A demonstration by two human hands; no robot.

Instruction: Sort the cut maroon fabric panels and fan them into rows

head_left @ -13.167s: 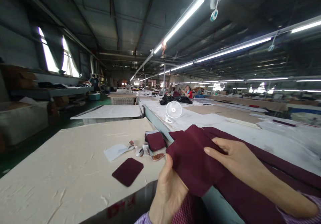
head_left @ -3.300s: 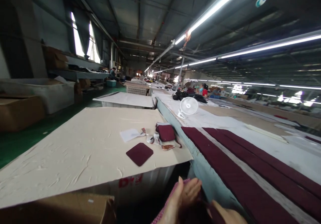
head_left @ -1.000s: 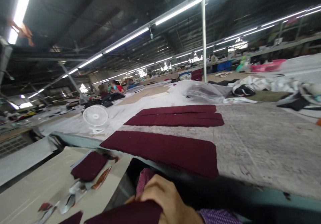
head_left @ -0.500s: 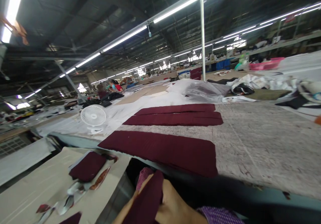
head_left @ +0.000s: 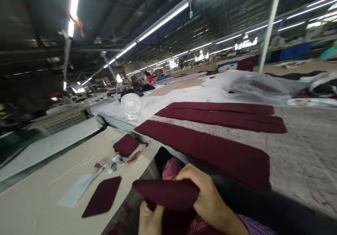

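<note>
Both my hands hold a dark maroon fabric piece (head_left: pixel 165 194) low in the head view, in front of my body. My right hand (head_left: pixel 206 196) grips its right end with fingers curled over the top edge. My left hand (head_left: pixel 147 221) is under the piece at the bottom edge, with its fingers hidden by the cloth. A long maroon fabric strip (head_left: pixel 207 149) lies on the grey table just beyond my hands, and two more maroon strips (head_left: pixel 223 117) lie farther back.
On the beige side table (head_left: pixel 42 200) to the left lie a flat maroon patch (head_left: pixel 102 196), a small stack of maroon pieces (head_left: pixel 126 144) and white paper scraps (head_left: pixel 79 189). A white desk fan (head_left: pixel 131 104) and clear plastic sheeting (head_left: pixel 252 85) stand beyond; people work far back.
The view has swung left and slightly down. The maroon piece, bunched upright between my hands half a second ago, is now held out flat and higher.
</note>
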